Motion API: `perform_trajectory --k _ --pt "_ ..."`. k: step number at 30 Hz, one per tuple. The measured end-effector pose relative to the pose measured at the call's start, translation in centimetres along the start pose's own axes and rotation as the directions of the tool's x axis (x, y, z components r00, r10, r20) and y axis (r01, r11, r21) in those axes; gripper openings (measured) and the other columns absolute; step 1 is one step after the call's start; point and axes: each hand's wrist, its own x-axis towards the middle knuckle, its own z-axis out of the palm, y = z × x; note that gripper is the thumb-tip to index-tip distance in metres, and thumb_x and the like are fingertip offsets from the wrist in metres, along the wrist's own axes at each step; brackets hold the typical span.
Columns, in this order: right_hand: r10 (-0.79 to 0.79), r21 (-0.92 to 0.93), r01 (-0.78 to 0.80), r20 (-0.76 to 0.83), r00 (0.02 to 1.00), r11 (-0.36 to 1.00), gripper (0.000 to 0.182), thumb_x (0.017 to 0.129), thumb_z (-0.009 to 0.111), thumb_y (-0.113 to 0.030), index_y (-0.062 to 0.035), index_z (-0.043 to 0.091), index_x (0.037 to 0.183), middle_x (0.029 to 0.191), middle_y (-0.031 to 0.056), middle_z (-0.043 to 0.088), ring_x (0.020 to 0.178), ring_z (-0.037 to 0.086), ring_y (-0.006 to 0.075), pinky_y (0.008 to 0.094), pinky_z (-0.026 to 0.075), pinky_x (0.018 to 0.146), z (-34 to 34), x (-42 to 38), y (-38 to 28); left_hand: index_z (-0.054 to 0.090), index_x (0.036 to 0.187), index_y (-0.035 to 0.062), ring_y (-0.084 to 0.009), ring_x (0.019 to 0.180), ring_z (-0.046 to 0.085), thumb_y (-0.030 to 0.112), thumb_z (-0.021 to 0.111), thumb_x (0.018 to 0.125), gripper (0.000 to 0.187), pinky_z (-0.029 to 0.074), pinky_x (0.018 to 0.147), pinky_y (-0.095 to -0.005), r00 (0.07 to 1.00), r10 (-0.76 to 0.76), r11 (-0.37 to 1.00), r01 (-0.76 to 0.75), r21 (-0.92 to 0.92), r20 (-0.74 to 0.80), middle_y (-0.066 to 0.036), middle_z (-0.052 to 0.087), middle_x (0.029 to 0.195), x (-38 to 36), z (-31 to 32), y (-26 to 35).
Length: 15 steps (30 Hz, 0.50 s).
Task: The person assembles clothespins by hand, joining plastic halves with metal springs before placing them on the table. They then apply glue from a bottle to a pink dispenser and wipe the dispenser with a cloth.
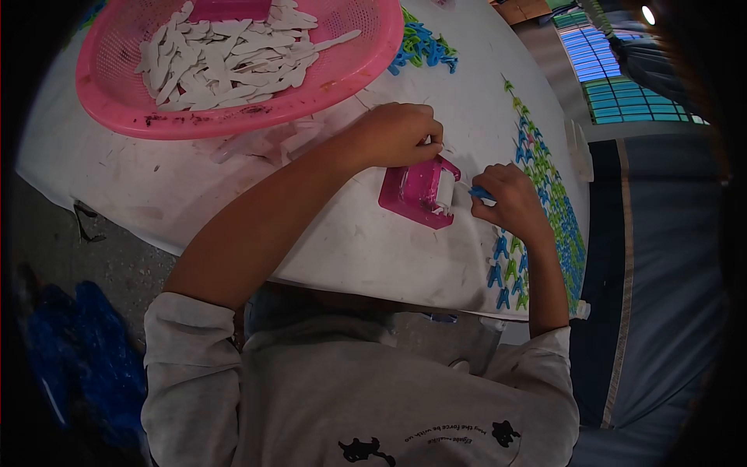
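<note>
My left hand (405, 135) is closed at the upper edge of a bright pink tape dispenser (398, 199), its fingers curled against it. A white roll (445, 191) sits in the dispenser's right side. Just right of that roll, my right hand (510, 201) pinches a small blue clip (481, 192) between thumb and fingers. A thin pale strip seems to run between the roll and the clip, too small to make out surely. Below and beside my right hand, blue and green clips (502, 274) lie in rows on the white-covered table (350, 241).
A pink perforated basket (233, 124) at the upper left holds many flat white pieces (226, 62) and a dark pink box (229, 9). Behind it is a pile of blue and green clips (424, 47). Clear plastic scraps (272, 142) lie near my left forearm. Blue plastic (85, 358) lies at lower left.
</note>
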Motion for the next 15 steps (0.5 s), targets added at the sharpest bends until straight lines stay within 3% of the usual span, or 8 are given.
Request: perform_trajectory --k 6,8,15 --pt "0.205 0.173 -0.169 -0.22 0.954 0.97 0.022 0.07 0.074 -0.011 -0.0018 0.066 0.089 0.077 0.0107 0.061 0.072 0.06 0.0262 0.0358 0.048 0.069 -1.2 -1.1 -0.2 0.072 0.093 0.0127 -0.0233 0.087 0.066 0.028 0.064 0.088 0.018 0.054 0.077 -0.0384 1.0 0.006 1.0 -0.006 0.014 0.018 -0.006 0.065 0.092 -0.1 0.0 0.0" --pt "0.404 0.395 -0.3 -0.213 0.89 0.868 0.022 0.074 0.074 -0.012 -0.0003 0.065 0.09 0.078 0.0091 0.061 0.071 0.058 0.0211 0.0306 0.048 0.07 -1.5 -1.6 -0.2 0.072 0.092 0.0081 -0.0238 0.078 0.065 0.023 0.066 0.089 0.016 0.051 0.068 -0.0365 0.997 0.069 0.998 -0.069 -0.008 -0.044 -0.008 0.061 0.084 -0.1 0.2 -0.1" --pt "0.476 0.604 -0.262 -0.223 0.851 0.753 0.022 0.077 0.073 -0.01 0.0008 0.063 0.094 0.081 0.0044 0.062 0.074 0.056 0.0126 0.0255 0.045 0.071 -1.0 -3.6 0.1 0.072 0.093 0.0079 -0.0242 0.079 0.065 0.023 0.066 0.09 0.017 0.051 0.069 -0.0367 0.998 0.059 0.998 -0.059 0.007 -0.015 -0.008 0.061 0.085 -0.1 -0.1 0.0"
